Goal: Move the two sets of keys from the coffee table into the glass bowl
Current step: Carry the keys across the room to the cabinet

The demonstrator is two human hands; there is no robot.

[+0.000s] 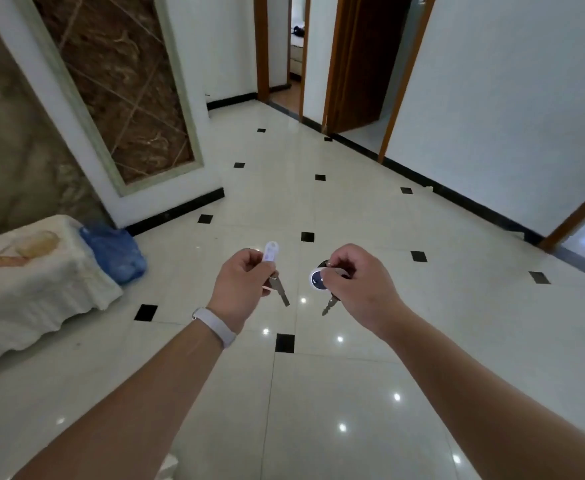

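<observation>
At the far left, a low bench (35, 282) draped in a white cloth is seen, with a pale amber glass object (38, 244) resting on top (its exact shape is blurred). A blue plastic bag (114, 254) is slumped on the floor just beside the bench's right end. Further right, the left hand (241, 289) is held out over the glossy tiled floor (318, 393), its fingers closed on the first set of keys (277, 284): a white tag is pinched upward and a metal key hangs below. A pale wristband (215, 325) is worn on that wrist. Just beside it, apart from it, the right hand (360, 289) is closed around the second set of keys (322, 282), whose round dark-centred fob shows at the thumb while a key dangles beneath. Open wooden doorways (353, 60) are visible beyond.
</observation>
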